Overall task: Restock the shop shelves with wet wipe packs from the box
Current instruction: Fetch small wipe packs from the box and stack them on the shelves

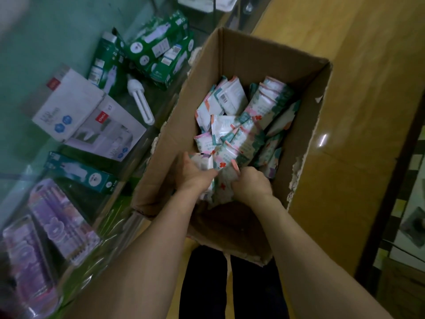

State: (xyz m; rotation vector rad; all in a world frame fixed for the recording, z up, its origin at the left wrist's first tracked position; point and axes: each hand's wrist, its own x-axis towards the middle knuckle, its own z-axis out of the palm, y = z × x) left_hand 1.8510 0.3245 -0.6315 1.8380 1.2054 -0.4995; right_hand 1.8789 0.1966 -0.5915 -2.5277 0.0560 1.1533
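Gathering step: left hand (pixel 198 174) and right hand (pixel 251 185) grip wet wipe packs (pixel 224 183) at the box's (pixel 232 56) near end. Next, lift them clear.

Wooden counter (pixel 358 88), torn cardboard box (pixel 239 58) standing on it, glass showcase (pixel 46 31) beside holding bulb boxes (pixel 158 49)

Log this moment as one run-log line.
phase: picking from box | left hand: grips wet wipe packs | right hand: grips packs | box: open, many packs left
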